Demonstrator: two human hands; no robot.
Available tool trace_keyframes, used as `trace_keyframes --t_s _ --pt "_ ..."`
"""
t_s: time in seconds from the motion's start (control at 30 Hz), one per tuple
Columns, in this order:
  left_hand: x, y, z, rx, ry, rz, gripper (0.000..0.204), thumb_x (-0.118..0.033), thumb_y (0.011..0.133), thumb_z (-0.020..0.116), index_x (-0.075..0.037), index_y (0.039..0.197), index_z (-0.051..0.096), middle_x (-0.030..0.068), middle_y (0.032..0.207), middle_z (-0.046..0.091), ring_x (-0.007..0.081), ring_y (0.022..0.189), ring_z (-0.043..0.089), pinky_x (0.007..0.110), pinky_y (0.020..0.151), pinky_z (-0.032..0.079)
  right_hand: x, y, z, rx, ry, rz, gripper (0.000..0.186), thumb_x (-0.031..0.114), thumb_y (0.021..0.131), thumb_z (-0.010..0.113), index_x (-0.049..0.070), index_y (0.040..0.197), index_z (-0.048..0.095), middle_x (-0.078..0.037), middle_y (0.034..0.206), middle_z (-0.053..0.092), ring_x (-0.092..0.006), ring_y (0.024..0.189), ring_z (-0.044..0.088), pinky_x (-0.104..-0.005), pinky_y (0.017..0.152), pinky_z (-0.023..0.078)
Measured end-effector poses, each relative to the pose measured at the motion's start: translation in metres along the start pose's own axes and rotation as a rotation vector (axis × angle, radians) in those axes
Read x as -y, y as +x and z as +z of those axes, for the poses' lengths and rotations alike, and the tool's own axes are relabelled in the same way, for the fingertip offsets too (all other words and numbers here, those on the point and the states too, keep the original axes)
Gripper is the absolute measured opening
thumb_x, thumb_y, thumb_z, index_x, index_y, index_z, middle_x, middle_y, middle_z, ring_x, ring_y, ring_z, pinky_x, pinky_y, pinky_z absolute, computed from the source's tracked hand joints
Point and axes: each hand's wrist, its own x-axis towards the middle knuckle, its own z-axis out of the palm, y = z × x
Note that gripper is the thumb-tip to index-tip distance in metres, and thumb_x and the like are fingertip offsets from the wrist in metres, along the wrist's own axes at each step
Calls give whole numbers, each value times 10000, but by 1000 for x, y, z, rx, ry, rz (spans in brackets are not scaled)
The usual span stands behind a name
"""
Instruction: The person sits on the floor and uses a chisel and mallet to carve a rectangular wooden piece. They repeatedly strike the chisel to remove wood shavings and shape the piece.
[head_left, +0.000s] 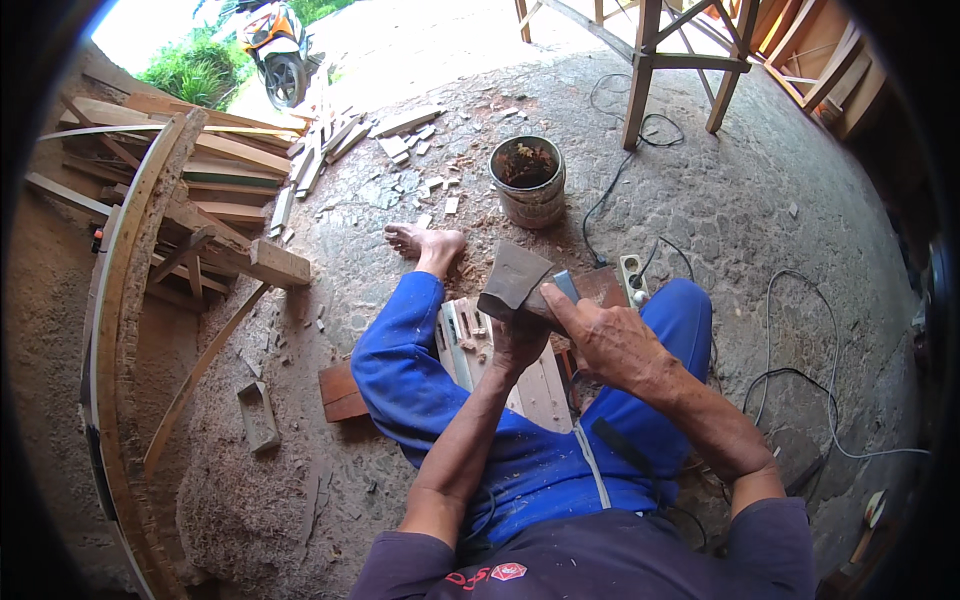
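Note:
Above several pale wooden boards (540,385) between my legs, both my hands are raised close together. My left hand (522,342) is closed beneath a mallet (517,276) with a broad, grey-brown, flared head; the head partly hides the fingers. Just to its right, my right hand (618,340) curls round what looks like a chisel, its flat bluish-grey metal part (566,285) sticking up past the index finger. The grip itself is hidden. Dark slots are cut in the leftmost board, and wood chips (482,335) lie on the boards.
A bucket of shavings (530,195) stands ahead, with scattered offcuts (395,145) to its left. Stacked timber (225,150) and a long curved beam (125,300) fill the left side. A power strip (634,280) and loose cables (830,390) lie on the right. A wooden stand (690,62) rises far right.

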Motion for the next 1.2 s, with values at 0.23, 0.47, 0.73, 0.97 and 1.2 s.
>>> trace_keyframes --t_s 0.23,0.47,0.73,0.97,1.2 --pt "30 41 4 30 -100 -184 212 -229 897 738 -43 869 639 129 817 655 293 797 656 429 716 506 27 17 -71 -623 258 -240 818 -2 812 679 99 1548 336 -178 942 639 -411 722 677 -492 641 574" --pt "15 5 7 74 -227 -237 265 -184 883 770 -42 1071 650 89 989 686 254 915 665 390 824 520 -2 -3 4 -182 -35 -86 759 17 837 680 43 1506 323 -199 866 653 -395 731 706 -477 604 582" --pt "82 15 14 217 -414 -326 403 -204 907 728 -48 1262 618 129 1230 634 285 1145 602 414 963 484 4 9 -26 -174 90 -67 755 71 840 677 116 1526 366 -180 906 661 -388 765 694 -490 625 567" --pt "29 56 29 -135 -175 -154 265 -246 937 678 -36 1097 693 114 1050 710 236 996 666 403 883 512 -14 50 -31 125 -133 103 673 64 849 641 93 1471 385 -236 956 682 -436 831 695 -528 696 564" --pt "111 68 34 -69 -851 -526 173 -154 875 742 -34 998 718 73 927 734 141 857 682 337 766 550 -22 88 -18 -19 112 -15 570 60 848 599 84 1386 411 -252 919 698 -438 886 701 -556 748 552"
